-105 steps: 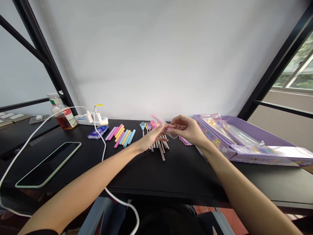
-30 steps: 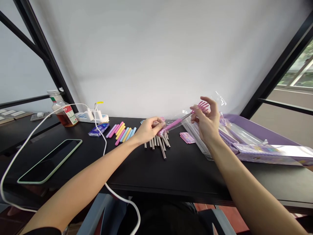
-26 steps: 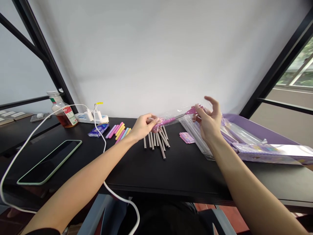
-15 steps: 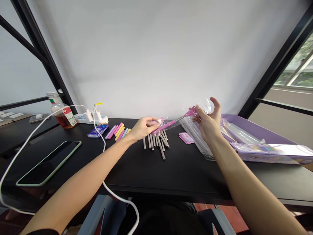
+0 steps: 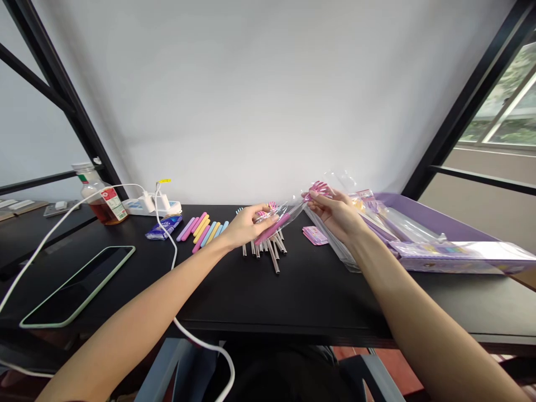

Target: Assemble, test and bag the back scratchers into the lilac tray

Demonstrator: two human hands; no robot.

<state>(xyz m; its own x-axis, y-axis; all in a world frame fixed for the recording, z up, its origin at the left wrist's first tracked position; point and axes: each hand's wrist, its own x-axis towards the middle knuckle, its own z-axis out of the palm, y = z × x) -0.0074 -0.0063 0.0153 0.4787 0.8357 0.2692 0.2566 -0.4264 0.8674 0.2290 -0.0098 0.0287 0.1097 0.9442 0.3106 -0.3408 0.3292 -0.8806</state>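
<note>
A pink hand-shaped back scratcher (image 5: 280, 221) in a clear plastic sleeve is stretched between both hands above the black desk (image 5: 293, 290). My left hand (image 5: 244, 226) is closed on its handle end and on the sleeve. My right hand (image 5: 335, 211) pinches the pink claw end (image 5: 318, 188) and the sleeve there. Under them lie several metal rods (image 5: 268, 250) in a loose pile. Several pastel foam grips (image 5: 203, 229) lie to the left of the pile.
A purple gift box (image 5: 431, 240) with clear packets stands at the right. A small pink card (image 5: 315, 235) lies near it. At the left are a phone (image 5: 75, 285), a white cable (image 5: 173, 251), a power strip (image 5: 151, 205), a blue packet (image 5: 161, 228) and a bottle (image 5: 98, 195).
Both hands took up the sleeved pink scratcher from the pile and held it stretched. My right hand, raised with fingers spread a second ago, has now lowered and closed on the claw end.
</note>
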